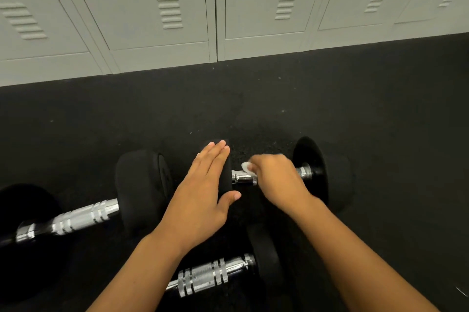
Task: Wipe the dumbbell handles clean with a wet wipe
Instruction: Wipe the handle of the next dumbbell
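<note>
Three black dumbbells with chrome handles lie on the dark floor. My right hand (275,179) is closed around the handle (243,177) of the far dumbbell, pressing a white wet wipe (246,167) against it. That dumbbell's right weight (311,159) shows beyond my knuckles. My left hand (203,192) lies flat, fingers together, on its left weight (227,177), which is mostly hidden. A second dumbbell's handle (76,219) lies at the left. A third dumbbell's handle (208,277) lies near me, between my forearms.
A row of pale grey metal lockers (162,12) stands along the far side, their bases meeting the black rubber floor (355,113). Open floor stretches between the lockers and the dumbbells, and to the right.
</note>
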Available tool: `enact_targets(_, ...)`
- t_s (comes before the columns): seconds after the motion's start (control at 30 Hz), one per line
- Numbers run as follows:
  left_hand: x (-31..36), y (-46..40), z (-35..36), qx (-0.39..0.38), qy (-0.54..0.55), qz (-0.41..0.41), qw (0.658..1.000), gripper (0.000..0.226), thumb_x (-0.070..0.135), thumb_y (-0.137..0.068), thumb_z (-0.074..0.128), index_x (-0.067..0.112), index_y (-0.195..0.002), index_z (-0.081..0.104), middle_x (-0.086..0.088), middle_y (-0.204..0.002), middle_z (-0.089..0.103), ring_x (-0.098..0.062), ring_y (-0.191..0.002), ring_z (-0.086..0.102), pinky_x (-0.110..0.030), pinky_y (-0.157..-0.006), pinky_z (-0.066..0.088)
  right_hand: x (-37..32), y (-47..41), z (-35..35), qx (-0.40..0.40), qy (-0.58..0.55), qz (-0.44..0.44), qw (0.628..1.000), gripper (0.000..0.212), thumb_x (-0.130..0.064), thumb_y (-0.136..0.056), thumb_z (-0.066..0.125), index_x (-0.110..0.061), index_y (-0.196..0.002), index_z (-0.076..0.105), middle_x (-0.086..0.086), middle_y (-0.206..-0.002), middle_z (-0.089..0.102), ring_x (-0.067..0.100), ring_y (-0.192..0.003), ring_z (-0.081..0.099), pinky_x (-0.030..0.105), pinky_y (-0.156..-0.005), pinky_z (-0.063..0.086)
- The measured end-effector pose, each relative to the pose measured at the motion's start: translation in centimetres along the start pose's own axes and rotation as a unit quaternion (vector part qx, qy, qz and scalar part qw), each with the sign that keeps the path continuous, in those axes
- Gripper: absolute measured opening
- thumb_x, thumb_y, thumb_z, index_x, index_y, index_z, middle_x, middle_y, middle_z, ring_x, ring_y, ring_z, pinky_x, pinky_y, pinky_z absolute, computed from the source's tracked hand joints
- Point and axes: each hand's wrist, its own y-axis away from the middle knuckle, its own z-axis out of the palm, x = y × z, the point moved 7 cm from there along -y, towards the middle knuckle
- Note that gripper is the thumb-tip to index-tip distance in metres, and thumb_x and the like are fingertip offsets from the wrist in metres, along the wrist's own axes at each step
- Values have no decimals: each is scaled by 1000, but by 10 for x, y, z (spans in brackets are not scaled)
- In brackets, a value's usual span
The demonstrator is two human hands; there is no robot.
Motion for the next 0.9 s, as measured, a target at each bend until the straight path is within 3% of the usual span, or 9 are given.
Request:
enact_targets(0.13,-1,-1,1,-8,1,-2,1000,79,37,-87,57,21,-147,8,19,-151,1,4,-137,-9,-18,-112,2,-3,-22,14,-108,-17,17,994,23,-29,-95,48,-15,-93,66,13,-86,65,31,-85,59,34,-67,45)
enact_targets(0.3,-2,-1,0,-8,5,1,1000,79,38,-86,58,24,-146,8,20,-150,0,4,-137,-9,-18,-113,2,11,-11,3,-90,-75,2,993,20,-23,-94,50,-16,-85,65,1,-62,59,17,-64,55,29,-59,42)
enact_targets(0.47,-1,1,0,-7,3,2,1000,79,38,-86,59,22,-147,10,19,-150,1,4,-138,-8,-19,-113,3,-8,-22,14,-118,-57,-14,991,17,-23,-92,53,-16,-93,68,11,-86,68,27,-84,61,33,-71,47)
enact_targets(0.57,-2,-1,0,-8,8,-1,1000,80,38,-86,59,24,-147,10,22,-148,-1,5,-137,-9,-18,-112,3,2,-13,2,-110,-101,-3,989,17,-23,-92,54,-16,-95,70,8,-84,69,21,-82,61,33,-73,48)
enact_targets(0.67,-2,0,1,-9,9,-3,1000,80,38,-85,60,24,-147,10,23,-148,0,5,-137,-8,-19,-113,4,5,-19,4,-105,-72,2,992,18,-25,-92,53,-18,-94,69,10,-86,67,24,-85,60,35,-73,48)
enact_targets(0.77,-3,-1,1,-5,7,-4,1000,80,37,-84,61,23,-146,13,23,-147,2,6,-137,-7,-17,-112,5,-16,-16,11,-78,-50,-63,994,17,-27,-91,54,-17,-92,68,11,-85,68,31,-85,62,39,-71,49)
enact_targets(0.9,-3,0,0,-7,14,-4,1000,80,38,-84,61,24,-146,13,23,-148,3,6,-137,-7,-16,-111,5,-7,18,-8,-14,-103,-138,985,19,-13,-86,62,-11,-103,69,6,-102,71,21,-95,65,37,-81,52)
